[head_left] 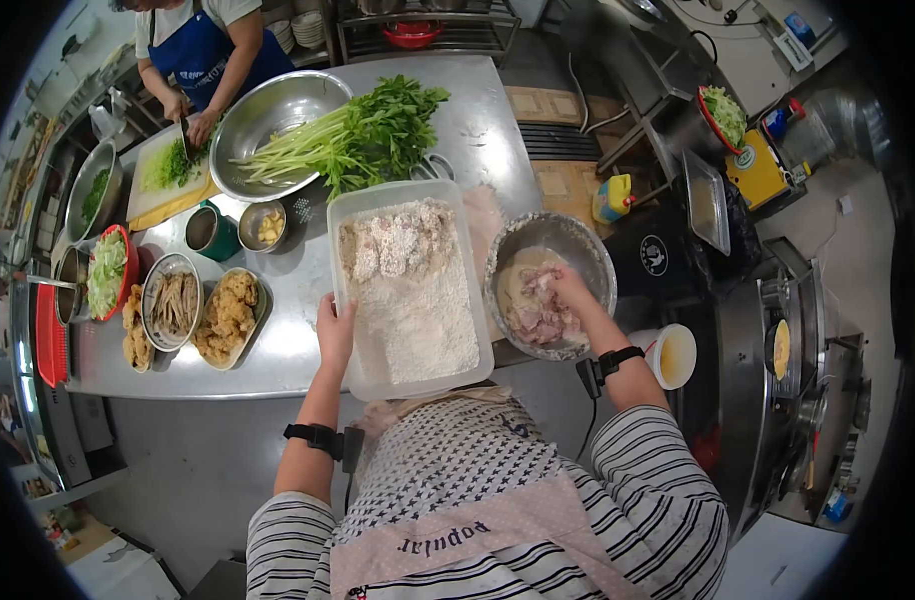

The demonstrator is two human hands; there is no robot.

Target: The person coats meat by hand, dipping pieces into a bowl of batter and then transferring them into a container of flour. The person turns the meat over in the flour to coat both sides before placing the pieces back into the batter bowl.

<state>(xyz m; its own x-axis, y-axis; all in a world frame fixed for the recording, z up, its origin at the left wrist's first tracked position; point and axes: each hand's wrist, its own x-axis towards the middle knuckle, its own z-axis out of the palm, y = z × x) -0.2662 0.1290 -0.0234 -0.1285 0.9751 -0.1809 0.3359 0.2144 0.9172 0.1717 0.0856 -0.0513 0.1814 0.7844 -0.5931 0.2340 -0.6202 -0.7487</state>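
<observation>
My left hand (335, 330) rests on the left rim of a clear plastic tub (350, 215) filled with white breadcrumbs, where several coated pieces (393, 243) lie at the far end. My right hand (570, 290) reaches into a metal bowl (590, 245) of raw meat in pale batter (531, 312), its fingers down among the pieces. Whether it grips one I cannot tell. Both wrists carry black bands.
Plates of fried food (226, 315) and a dish of strips (173, 303) sit at the left. Long green stalks (353, 140) lie across a large steel bowl (268, 110). Another person (203, 45) chops greens on a board (163, 170). A white cup (675, 357) stands beside a stove pan (781, 348).
</observation>
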